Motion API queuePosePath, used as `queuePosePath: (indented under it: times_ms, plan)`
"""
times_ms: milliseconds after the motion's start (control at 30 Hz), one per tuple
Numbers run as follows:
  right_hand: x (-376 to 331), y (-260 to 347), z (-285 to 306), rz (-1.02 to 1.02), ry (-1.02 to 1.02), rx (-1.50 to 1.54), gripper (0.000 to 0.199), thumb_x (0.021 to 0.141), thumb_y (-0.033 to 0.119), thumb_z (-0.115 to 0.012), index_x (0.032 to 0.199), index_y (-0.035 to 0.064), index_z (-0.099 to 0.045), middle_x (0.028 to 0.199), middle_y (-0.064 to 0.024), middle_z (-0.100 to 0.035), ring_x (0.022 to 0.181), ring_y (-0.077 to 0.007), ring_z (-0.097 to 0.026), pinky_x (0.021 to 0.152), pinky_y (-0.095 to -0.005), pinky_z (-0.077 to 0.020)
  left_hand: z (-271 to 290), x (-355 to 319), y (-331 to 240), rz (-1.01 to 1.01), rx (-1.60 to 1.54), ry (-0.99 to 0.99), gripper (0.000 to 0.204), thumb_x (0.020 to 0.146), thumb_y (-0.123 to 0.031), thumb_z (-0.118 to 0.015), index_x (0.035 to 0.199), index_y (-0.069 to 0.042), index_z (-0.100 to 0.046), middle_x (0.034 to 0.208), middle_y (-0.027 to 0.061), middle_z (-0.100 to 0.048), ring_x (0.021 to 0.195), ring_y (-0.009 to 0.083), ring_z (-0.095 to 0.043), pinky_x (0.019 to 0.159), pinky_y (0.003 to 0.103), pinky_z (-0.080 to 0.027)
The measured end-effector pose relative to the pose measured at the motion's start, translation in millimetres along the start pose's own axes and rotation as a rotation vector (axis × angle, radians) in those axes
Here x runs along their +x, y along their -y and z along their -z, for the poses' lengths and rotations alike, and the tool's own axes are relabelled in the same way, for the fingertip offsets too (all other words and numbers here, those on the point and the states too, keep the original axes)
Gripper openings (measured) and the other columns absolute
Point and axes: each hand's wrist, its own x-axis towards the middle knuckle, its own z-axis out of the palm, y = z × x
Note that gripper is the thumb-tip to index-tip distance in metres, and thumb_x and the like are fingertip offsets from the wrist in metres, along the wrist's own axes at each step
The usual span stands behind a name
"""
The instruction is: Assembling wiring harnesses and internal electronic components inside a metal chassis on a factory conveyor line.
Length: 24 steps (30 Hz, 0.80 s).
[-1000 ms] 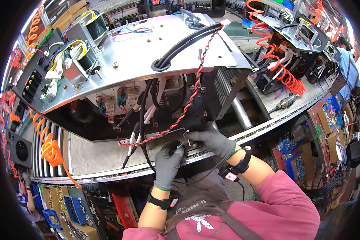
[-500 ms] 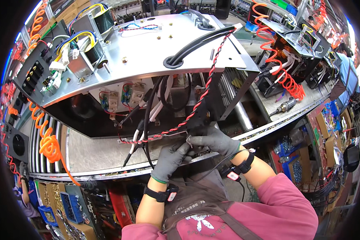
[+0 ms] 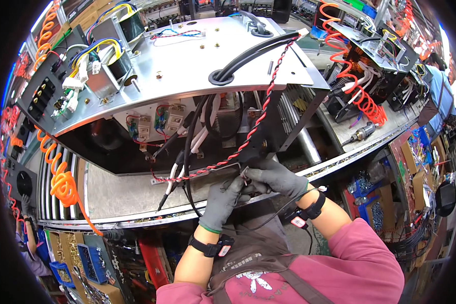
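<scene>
Small part pinched at grey bench, rollers left, blue bins below.

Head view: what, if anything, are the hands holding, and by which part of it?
The left hand and right hand meet at a small pale piece, seemingly pinched there; mostly covered, it cannot be identified, nor the gripped part told.

Wide fisheye view from your head, facing down and forward.
The left of your two head cameras looks over your apron onto your left hand and right hand, near centre; the metal chassis fills the area just beyond, and the bench rail bows left and right.
</scene>
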Motion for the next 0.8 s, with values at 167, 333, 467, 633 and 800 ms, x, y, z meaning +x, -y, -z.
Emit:
queuePosePath:
  times_ms: [167, 333, 467, 633, 800]
  plan:
    - [-2.9, -2.6, -5.7, 0.038, -0.067, 0.13, 0.036, 0.097, 0.038, -0.054, 0.113, 0.006, -0.062, 0.056, 0.0038, -0.046, 0.045, -0.0054, -0.039, 0.043, -0.0218, -0.0288, 0.3, -2.8, -0.1, 0.012, -0.034, -0.071, 0.038, 0.089, -0.027, -0.072, 0.113, 0.001, -0.064, 0.101, 0.0083, -0.069, 0.082, 0.0129, -0.068, 0.063, 0.023, -0.057]
    - [0.3, -3.5, -7.3, 0.041, -0.071, 0.126, 0.037, 0.097, 0.037, -0.054, 0.115, 0.0051, -0.061, 0.055, 0.0033, -0.047, 0.043, -0.0052, -0.038, 0.042, -0.0221, -0.0279, -3.7, -9.0, 1.0, 0.001, -0.067, -0.176, 0.037, 0.086, -0.023, -0.075, 0.112, 0.001, -0.064, 0.095, 0.0067, -0.069, 0.075, 0.0105, -0.067, 0.06, 0.021, -0.056]
    - [-1.2, -5.8, -9.3, 0.078, -0.076, 0.11, 0.037, 0.097, 0.037, -0.055, 0.113, 0.0043, -0.062, 0.055, 0.0034, -0.047, 0.042, -0.005, -0.038, 0.042, -0.0223, -0.0275, -8.2, -11.6, 3.0, -0.044, 0.053, -0.205, 0.038, 0.085, -0.022, -0.075, 0.112, 0.001, -0.063, 0.095, 0.0066, -0.069, 0.078, 0.0112, -0.066, 0.062, 0.022, -0.056]
    - [-5.1, -7.0, -9.6, 0.096, -0.083, 0.108, 0.036, 0.097, 0.036, -0.055, 0.112, 0.0036, -0.062, 0.058, 0.002, -0.05, 0.045, -0.0052, -0.042, 0.043, -0.0223, -0.0302, -10.3, -8.3, 2.0, -0.138, -0.094, -0.155, 0.034, 0.085, -0.016, -0.074, 0.111, 0.002, -0.062, 0.096, 0.0096, -0.069, 0.078, 0.014, -0.068, 0.065, 0.024, -0.058]
    - [-18.1, -12.0, -12.0, 0.199, -0.169, 0.086, 0.038, 0.098, 0.033, -0.054, 0.117, 0.0013, -0.06, 0.075, 0.0005, -0.06, 0.062, -0.0037, -0.051, 0.054, -0.0199, -0.0403, -5.2, -8.6, -3.5, -0.081, -0.115, -0.127, 0.03, 0.083, -0.015, -0.075, 0.106, -0.001, -0.062, 0.094, 0.0082, -0.069, 0.081, 0.0167, -0.069, 0.066, 0.025, -0.058]
